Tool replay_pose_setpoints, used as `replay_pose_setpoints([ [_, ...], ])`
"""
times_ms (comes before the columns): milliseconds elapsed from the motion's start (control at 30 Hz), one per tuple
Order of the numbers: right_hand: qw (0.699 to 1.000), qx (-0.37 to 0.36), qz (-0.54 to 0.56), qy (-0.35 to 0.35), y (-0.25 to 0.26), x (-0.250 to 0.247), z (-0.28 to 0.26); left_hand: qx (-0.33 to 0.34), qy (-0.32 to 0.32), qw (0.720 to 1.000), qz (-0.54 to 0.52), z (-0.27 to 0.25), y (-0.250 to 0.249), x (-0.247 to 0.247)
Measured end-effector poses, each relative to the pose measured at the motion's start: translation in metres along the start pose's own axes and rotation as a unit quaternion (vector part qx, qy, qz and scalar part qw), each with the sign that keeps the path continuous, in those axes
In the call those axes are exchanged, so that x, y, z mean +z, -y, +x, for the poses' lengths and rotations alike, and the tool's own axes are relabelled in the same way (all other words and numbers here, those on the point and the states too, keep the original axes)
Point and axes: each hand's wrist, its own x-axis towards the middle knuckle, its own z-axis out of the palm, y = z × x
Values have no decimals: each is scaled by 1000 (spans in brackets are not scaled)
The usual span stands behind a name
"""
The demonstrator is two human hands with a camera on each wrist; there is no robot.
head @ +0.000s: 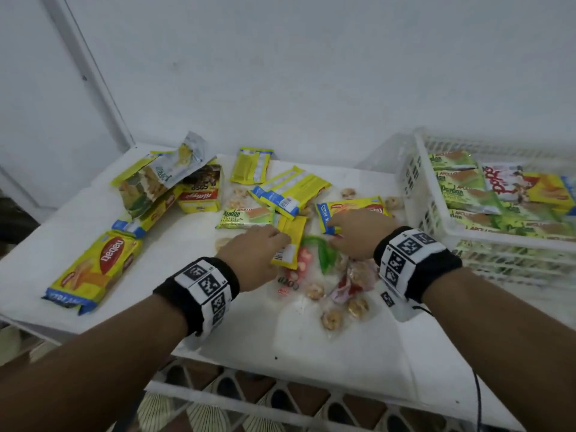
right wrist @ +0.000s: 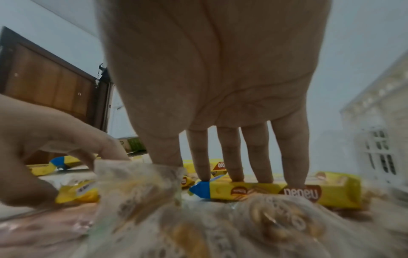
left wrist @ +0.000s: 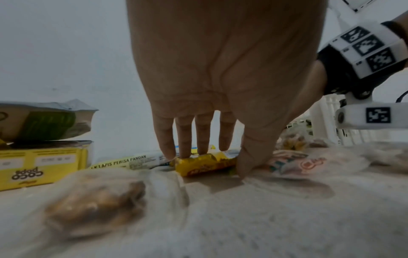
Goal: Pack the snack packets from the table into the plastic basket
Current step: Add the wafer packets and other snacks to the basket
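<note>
A small yellow snack packet (head: 290, 241) (left wrist: 205, 165) lies mid-table. My left hand (head: 280, 241) (left wrist: 212, 160) pinches it, fingers (left wrist: 183, 139) on its far side and thumb on the near side. A longer yellow wafer packet (head: 352, 210) (right wrist: 276, 190) with a blue end lies to its right. My right hand (head: 336, 232) (right wrist: 205, 172) has straight fingers (right wrist: 260, 157) touching its top edge; the thumb tip is hidden behind a clear bag. The white plastic basket (head: 417, 182) (right wrist: 375, 148) stands at the right, holding several green and yellow packets.
Several more packets lie on the white table (head: 243, 338): a large yellow one (head: 93, 269) at the left, a yellow cereal box (head: 202, 191), a green Pandan packet (head: 246, 216). Clear bags of cookies (head: 343, 294) sit under and before my hands. The table's front edge is close.
</note>
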Motion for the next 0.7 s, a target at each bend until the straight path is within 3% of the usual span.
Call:
replay_pose_setpoints([
  [133,1000,-11,23,3,-4,4,-7,9,-45,999,-15,3,-1,2],
  [467,997,-32,66,9,-16,-2,-11,27,-249,964,-92,-10,-14,-45],
  [600,996,-39,83,15,-20,-3,-13,-4,-303,934,-189,-21,-17,-58],
  [700,982,-52,183,-14,-24,-7,-13,-52,-289,908,-299,-23,-15,-55],
])
